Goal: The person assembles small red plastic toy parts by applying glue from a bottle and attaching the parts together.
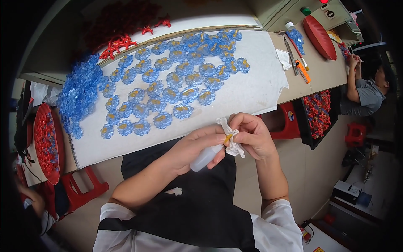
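Note:
Close together above my lap, both hands meet at the table's front edge. My left hand is closed around a translucent white squeeze bottle. Its yellow tip points up to the right. Pinched in my right hand is a crumpled white tissue, wrapped against that tip. Beyond my hands, clear blue flower-shaped pieces lie in rough rows on a white sheet. Many carry a yellow mark in the middle.
A heap of blue pieces is at the left, red figures behind. An orange box cutter and a red tray lie at right. Red stools stand below the table. Another person works at far right.

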